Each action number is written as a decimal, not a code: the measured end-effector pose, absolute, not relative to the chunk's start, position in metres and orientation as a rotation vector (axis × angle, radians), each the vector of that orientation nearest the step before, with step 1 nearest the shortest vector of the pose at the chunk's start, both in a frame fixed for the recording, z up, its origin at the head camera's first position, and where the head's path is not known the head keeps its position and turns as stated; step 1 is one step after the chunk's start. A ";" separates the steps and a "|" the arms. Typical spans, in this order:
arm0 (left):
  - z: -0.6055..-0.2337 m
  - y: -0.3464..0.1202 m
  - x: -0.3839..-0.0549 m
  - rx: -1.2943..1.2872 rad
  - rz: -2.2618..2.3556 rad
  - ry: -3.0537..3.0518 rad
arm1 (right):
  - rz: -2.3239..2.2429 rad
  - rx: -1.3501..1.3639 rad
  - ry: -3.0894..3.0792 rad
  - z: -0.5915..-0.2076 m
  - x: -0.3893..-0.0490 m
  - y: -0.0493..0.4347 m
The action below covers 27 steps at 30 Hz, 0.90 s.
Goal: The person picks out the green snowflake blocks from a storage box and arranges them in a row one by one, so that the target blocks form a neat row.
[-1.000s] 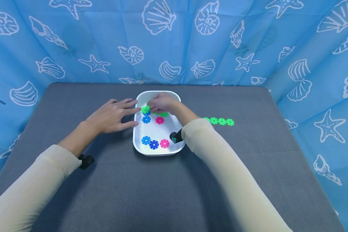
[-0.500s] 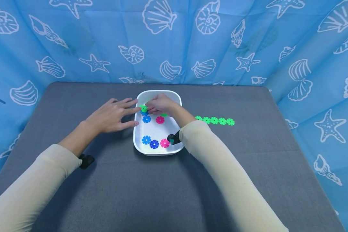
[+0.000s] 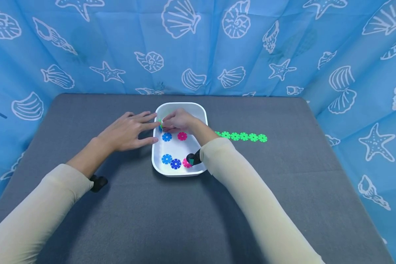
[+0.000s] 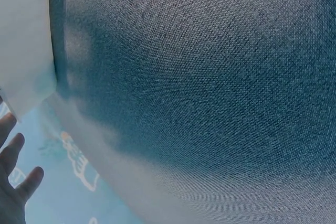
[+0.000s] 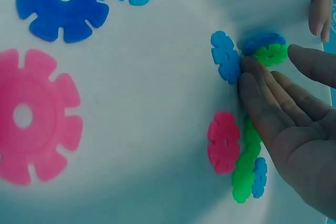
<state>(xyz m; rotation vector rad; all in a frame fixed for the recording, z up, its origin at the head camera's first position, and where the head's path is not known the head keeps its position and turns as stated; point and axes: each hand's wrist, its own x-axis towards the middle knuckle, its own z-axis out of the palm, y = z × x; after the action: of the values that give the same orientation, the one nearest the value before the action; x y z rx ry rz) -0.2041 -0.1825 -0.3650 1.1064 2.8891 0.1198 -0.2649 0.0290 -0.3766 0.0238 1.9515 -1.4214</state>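
My right hand (image 3: 179, 121) reaches into the white tray (image 3: 154, 157), its fingers extended and the thumb apart. By its fingertips, in the right wrist view, a green notched plastic disc (image 5: 272, 54) overlaps a dark blue disc (image 5: 265, 40) against the tray's left wall. A light blue disc (image 5: 226, 57), a pink disc (image 5: 224, 142) and green discs (image 5: 245, 169) lie near that hand; the head view hides the green ones beneath it. My left hand (image 3: 127, 132) is spread, fingertips at the tray's left rim, holding nothing.
At the tray's near end lie a light blue disc (image 3: 166, 159), a dark blue disc (image 3: 176, 164) and a pink one (image 3: 186, 163), partly behind the right wrist camera (image 3: 194, 158). A row of green discs (image 3: 244, 136) lies on the grey table (image 3: 125, 220) right of the tray.
My right hand has moved left inside the tray, and the green and blue discs by its fingertips have shifted to the left wall. The left hand has stayed in place.
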 end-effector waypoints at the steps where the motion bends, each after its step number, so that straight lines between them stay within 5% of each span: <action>1: -0.365 -0.183 -0.204 1.106 0.119 2.888 | -1.417 0.023 1.958 -0.377 -0.265 0.028; 27: -0.366 -0.181 -0.204 1.103 0.108 2.890 | -1.447 0.085 1.995 -0.368 -0.262 0.037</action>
<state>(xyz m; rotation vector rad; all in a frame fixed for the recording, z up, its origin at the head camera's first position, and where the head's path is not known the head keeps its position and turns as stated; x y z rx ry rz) -0.2035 -0.1810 -0.3655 1.1032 2.8899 0.1082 -0.2622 0.0373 -0.3677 0.0847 1.9948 -1.4472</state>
